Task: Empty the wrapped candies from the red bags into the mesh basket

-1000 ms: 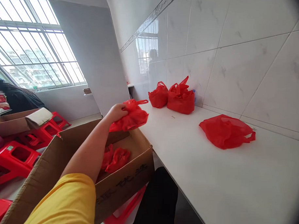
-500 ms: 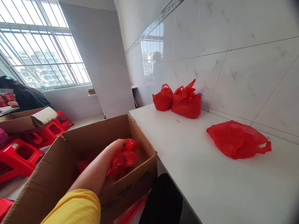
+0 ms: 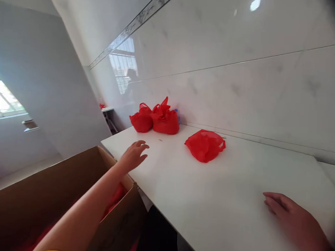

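Observation:
My left hand (image 3: 134,155) is above the edge of the white table (image 3: 217,200), just beyond the cardboard box (image 3: 120,215). It holds nothing, and its fingers and thumb are apart. Red plastic (image 3: 117,199) shows inside the box, partly hidden behind my forearm. A flattened red bag (image 3: 205,146) with a loop handle lies on the table between my hands. My right hand (image 3: 296,219), slightly blurred, is over the table at the right. Its fingers are loosely bent, with a gap by the thumb and nothing visible in it.
Two filled red bags (image 3: 165,121) stand side by side against the tiled wall (image 3: 226,87). A blue object (image 3: 177,115) shows partly behind them. The box presses close to the table's left edge. A small ledge (image 3: 30,125) is on the far wall.
My left hand has let go of the red plastic bundle and come up out of the box toward the table. My right hand has entered at the right. The view has turned right.

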The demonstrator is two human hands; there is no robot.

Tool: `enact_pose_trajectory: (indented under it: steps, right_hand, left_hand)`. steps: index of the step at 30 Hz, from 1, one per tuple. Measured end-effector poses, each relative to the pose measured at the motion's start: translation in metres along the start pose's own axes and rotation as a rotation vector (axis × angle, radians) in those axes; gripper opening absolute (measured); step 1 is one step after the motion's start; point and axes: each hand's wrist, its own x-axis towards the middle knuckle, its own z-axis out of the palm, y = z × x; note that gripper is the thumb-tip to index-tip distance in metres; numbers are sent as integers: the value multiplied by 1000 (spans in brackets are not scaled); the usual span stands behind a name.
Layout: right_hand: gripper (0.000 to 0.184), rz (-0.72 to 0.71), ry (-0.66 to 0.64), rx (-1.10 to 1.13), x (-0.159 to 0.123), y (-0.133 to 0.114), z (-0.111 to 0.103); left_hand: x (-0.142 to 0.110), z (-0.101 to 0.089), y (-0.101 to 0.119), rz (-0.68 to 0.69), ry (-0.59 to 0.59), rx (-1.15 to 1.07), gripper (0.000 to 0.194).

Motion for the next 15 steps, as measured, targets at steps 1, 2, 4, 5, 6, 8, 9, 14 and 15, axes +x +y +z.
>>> enact_pose_trajectory:
  steps: [1, 2, 4, 5, 6, 8, 9, 14, 15]
  right_hand:
    - [22, 2, -29, 14, -2, -4, 0]
    - [25, -1, -50, 38, -4, -8, -1]
    - [30, -19, -49, 104, -10, -16, -1]
    - [30, -25, -39, 139, -12, -19, -2]
    - [29, -34, -40, 185, -14, -22, -2]
    - [26, -63, -40, 280, -18, -27, -3]
    - [25, -79, -39, 309, -19, -28, -4]
    - [22, -95, -20, 350, -21, -33, -8]
    - [21, -100, -20, 347, -21, -33, -8]
  left_hand:
    - [13, 10, 21, 64, -18, -66, 36]
    - [26, 22, 42, 111, -40, -137, 37]
    - [49, 49, 85, 129, -64, -296, 43]
    - [59, 62, 106, 113, -64, -370, 47]
    - [69, 75, 126, 101, -44, -434, 51]
    - [88, 98, 161, 43, -3, -515, 59]
    - [97, 107, 176, -29, 2, -534, 64]
    - [130, 139, 223, -263, -16, -493, 62]
    - [132, 143, 229, -279, -31, -476, 54]
